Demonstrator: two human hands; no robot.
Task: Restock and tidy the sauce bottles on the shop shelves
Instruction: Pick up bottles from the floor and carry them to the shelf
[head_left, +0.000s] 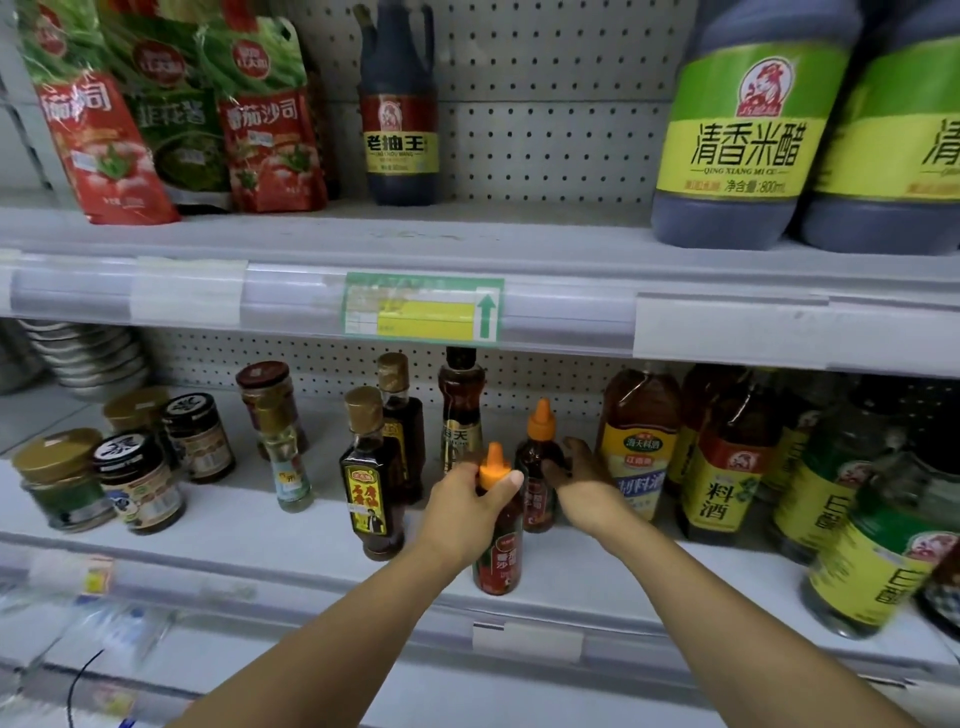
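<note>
Two bare forearms reach up from the near edge toward the lower shelf (291, 551). On that shelf, from the left, four jars (124, 462) stand in a loose group, with a stack of metal bowls (88, 358) far behind them. Right of the jars stands a small clear bottle (291, 467), and a red-capped jar (267, 395) behind it. Next come two dark square bottles (371, 483) with gold caps, one behind the other, and a tall amber bottle (460, 410) further back.

The left hand (465, 504) is wrapped around the neck of the near ketchup bottle (498, 551), thumb and fingers closed just below its orange cap; the bottle stands upright near the shelf's front edge. Just behind it and slightly right stands the far ketchup bottle (540, 467), also upright. The right hand (576, 467) lies against that bottle's right side with fingers spread; whether it grips the bottle cannot be told. Right of the hands, wine bottles (722, 467) and green-labelled jugs (872, 545) crowd the shelf.

On the upper shelf (519, 228), sauce pouches (171, 114) lean at the left, a soy bottle (400, 114) stands alone in the middle, and two big vinegar jugs (753, 119) stand at the right. A green price tag (423, 306) sits on its front rail.
</note>
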